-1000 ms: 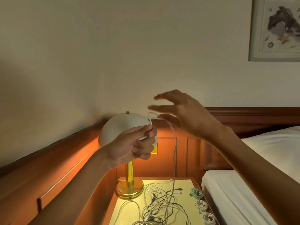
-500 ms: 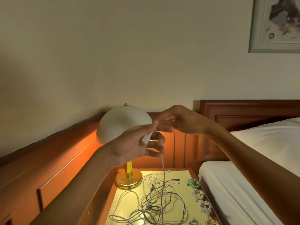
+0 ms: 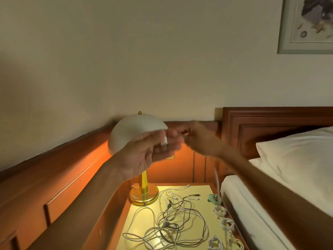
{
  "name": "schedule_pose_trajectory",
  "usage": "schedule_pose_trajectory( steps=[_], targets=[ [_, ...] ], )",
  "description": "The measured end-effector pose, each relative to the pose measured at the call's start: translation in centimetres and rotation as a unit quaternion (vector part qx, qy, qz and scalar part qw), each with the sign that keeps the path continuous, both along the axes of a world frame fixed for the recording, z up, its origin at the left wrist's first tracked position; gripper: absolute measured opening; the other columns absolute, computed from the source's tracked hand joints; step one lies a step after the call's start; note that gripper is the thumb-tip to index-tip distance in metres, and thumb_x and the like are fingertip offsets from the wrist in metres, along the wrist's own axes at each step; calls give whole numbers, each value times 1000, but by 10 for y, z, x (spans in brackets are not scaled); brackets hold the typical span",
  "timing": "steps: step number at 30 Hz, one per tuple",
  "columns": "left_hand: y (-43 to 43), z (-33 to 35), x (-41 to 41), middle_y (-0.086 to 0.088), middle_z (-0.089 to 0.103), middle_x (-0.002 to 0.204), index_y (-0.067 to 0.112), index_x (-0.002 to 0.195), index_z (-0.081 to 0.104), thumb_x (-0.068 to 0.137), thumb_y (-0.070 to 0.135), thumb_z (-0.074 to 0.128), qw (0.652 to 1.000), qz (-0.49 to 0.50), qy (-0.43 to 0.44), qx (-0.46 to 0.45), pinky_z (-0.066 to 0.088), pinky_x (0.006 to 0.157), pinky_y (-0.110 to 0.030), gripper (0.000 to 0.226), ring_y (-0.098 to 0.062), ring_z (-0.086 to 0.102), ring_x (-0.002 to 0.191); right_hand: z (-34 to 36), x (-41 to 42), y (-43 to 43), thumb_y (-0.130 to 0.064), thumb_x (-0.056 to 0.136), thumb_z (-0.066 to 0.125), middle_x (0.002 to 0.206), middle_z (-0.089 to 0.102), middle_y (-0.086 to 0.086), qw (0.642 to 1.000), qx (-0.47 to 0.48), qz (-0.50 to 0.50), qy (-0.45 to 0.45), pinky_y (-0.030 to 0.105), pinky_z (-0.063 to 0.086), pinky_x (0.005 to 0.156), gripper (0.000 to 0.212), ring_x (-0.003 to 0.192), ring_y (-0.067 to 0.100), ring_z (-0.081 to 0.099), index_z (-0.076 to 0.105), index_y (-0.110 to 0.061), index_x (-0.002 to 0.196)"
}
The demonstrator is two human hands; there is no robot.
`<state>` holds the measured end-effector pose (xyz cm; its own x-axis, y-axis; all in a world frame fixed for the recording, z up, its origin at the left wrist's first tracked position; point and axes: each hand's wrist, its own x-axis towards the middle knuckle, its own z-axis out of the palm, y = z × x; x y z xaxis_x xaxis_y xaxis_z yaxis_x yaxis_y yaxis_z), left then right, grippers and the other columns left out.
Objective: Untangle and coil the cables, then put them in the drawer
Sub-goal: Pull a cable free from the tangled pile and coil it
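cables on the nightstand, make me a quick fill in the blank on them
1. The one coiled cable that is not white is ___.
2. The white coils lie along the nightstand edge nearest the ___.
3. The left hand has its grip on a white cable, raised in front of the ___.
Missing words: green; bed; lamp.

I see my right hand (image 3: 197,139) smeared by motion, its grip unreadable; fingers (image 3: 172,142) of my left hand (image 3: 142,157) hide most of the white cable (image 3: 164,140); the worktop (image 3: 201,189) runs off the bottom edge.
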<state>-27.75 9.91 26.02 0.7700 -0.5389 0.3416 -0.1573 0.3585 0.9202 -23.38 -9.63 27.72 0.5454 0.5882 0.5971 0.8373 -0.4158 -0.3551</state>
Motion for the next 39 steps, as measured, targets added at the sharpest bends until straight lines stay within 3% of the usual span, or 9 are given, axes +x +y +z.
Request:
schedule_pose_trajectory(
  steps=[2,5,11,16,22,25,28,34,39],
  targets=[
    [-4,-2,11,-14,73,108,7,97,77,90,17,49,993,28,27,-114,59,75,-23,30,-17,72,96,-36,-8,13,-17,103,51,60,55,-12,996,65,-38,43,9,39,52,24,50,-2,52,67,-23,86],
    [-7,-13,32,-16,68,121,0,117,62,99,15,46,985,76,25,-150,56,89,-26,29,-21,67,111,-78,-30,34,-24,106,45,59,43,-8,981,100,-76,151,11,31,42,22,38,1,42,66,-25,106],
    [-1,-39,56,-14,69,111,2,112,64,99,11,52,949,262,-147,93,56,84,-23,20,-20,68,103,-66,-37,24,-38,98,57,93,72,-2,959,-88,-267,22,29,48,76,23,84,14,63,73,-28,110],
    [18,-39,43,-14,73,106,-1,114,66,101,20,45,940,37,-153,302,55,87,-31,32,-23,70,100,8,-50,9,-42,78,81,74,70,-12,957,-181,-224,-26,19,43,61,15,67,3,63,79,-28,83],
    [35,-44,32,1,72,79,15,104,74,93,40,55,982,-142,-37,115,53,68,-19,33,-8,67,70,35,-41,12,-23,79,83,73,74,1,992,-71,14,103,14,44,64,16,64,7,64,79,-11,88],
    [34,-42,31,-8,71,95,0,115,63,104,24,40,972,-233,11,3,52,80,-22,35,-14,67,86,25,-33,18,-27,79,82,72,72,7,987,-1,39,154,22,38,49,22,48,14,48,78,-8,91],
    [39,-34,34,-20,66,107,-10,121,54,107,18,28,980,-165,34,-109,52,89,-33,41,-26,65,98,15,-30,23,-34,78,77,65,66,2,974,94,35,205,20,24,40,30,40,8,32,76,-6,91],
    [21,-10,22,-19,70,110,-11,111,66,95,10,52,937,-128,134,-297,60,78,-31,30,-26,71,98,-34,-29,53,-33,98,60,62,56,3,889,313,48,330,19,22,42,24,39,12,32,75,-21,83],
    [-2,-17,39,-19,68,118,-5,112,62,102,14,46,953,129,26,-273,55,92,-29,27,-24,69,106,-79,-33,64,-28,103,52,61,57,4,917,244,-45,312,21,34,39,27,35,12,42,73,-12,103]
  ],
)
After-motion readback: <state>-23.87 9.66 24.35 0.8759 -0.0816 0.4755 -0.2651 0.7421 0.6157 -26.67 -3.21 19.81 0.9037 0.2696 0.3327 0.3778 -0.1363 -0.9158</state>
